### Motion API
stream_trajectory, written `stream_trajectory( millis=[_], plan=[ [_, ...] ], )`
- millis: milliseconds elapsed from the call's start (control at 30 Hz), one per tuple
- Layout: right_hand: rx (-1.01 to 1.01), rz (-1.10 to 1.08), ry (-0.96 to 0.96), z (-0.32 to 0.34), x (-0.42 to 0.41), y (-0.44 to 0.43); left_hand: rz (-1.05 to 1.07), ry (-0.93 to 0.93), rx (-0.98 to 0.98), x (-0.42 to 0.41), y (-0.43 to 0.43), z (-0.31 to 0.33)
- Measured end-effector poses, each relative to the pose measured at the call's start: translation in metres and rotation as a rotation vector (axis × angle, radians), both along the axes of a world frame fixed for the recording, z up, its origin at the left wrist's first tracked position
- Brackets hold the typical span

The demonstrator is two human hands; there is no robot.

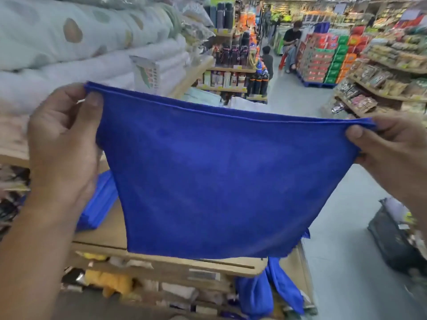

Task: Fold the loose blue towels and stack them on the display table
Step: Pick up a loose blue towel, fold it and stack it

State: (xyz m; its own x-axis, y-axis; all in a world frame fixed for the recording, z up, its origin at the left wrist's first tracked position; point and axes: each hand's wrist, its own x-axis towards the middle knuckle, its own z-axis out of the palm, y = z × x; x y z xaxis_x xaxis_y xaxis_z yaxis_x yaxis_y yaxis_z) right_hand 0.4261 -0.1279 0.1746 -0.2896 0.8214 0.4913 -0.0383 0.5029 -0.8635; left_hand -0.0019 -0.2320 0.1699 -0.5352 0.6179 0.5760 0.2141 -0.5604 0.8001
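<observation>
Hanging towel, head view: a blue towel (215, 176) is hanging in mid-air in front of the person. It is stretching taut along its top edge and narrowing toward a bottom edge just above the display table (108, 229). Two layers are showing along the top hem.
Left hand: the left hand (62, 144) is pinching the towel's upper left corner, with the thumb lying on the near face and the fingers curling behind the cloth.
Right hand: the right hand (392, 153) is pinching the upper right corner, its thumb tip pressing on the hem.
Folded stack: a stack of folded blue towels (99, 204) is sitting on the table's top, partly hiding behind the left wrist and the hanging towel.
Loose towels: more blue cloth (272, 294) is dangling at the table's front right corner, below the hanging towel.
Under the table: yellow and pale packs (111, 280) are lying on a lower shelf, blurred.
Bedding: rolled quilts (80, 42) are piling up on the left.
Aisle: a grey floor (323, 181) is running ahead, flasks (233, 58) are standing on far shelves, and snack packets (381, 72) are filling racks on the right.
People: one person (291, 42) is sitting far down the aisle, and a smaller figure (267, 61) is standing near the flasks.
Right edge: a dark bag or basket (397, 236) is sitting on the floor, too blurred for me to tell which.
</observation>
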Motion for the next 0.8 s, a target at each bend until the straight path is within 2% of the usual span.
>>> stream_trajectory(
  millis=[100,233,467,567,800],
  plan=[
    [-0.054,0.025,-0.022,-0.024,-0.012,-0.011,0.048,0.016,-0.121,-0.017,-0.016,-0.036],
    [-0.231,0.071,-0.093,-0.078,-0.027,-0.015,0.087,0.018,-0.196,-0.026,-0.038,-0.094],
    [-0.45,-0.035,-0.317,-0.167,-0.05,0.013,-0.037,-0.045,-0.48,-0.028,-0.039,-0.174],
    [-0.455,-0.062,-0.351,-0.176,-0.063,0.035,-0.03,-0.094,-0.584,-0.041,-0.017,-0.189],
    [-0.416,-0.124,-0.344,-0.156,-0.101,0.096,0.029,-0.141,-0.629,-0.077,0.069,-0.182]
  ],
)
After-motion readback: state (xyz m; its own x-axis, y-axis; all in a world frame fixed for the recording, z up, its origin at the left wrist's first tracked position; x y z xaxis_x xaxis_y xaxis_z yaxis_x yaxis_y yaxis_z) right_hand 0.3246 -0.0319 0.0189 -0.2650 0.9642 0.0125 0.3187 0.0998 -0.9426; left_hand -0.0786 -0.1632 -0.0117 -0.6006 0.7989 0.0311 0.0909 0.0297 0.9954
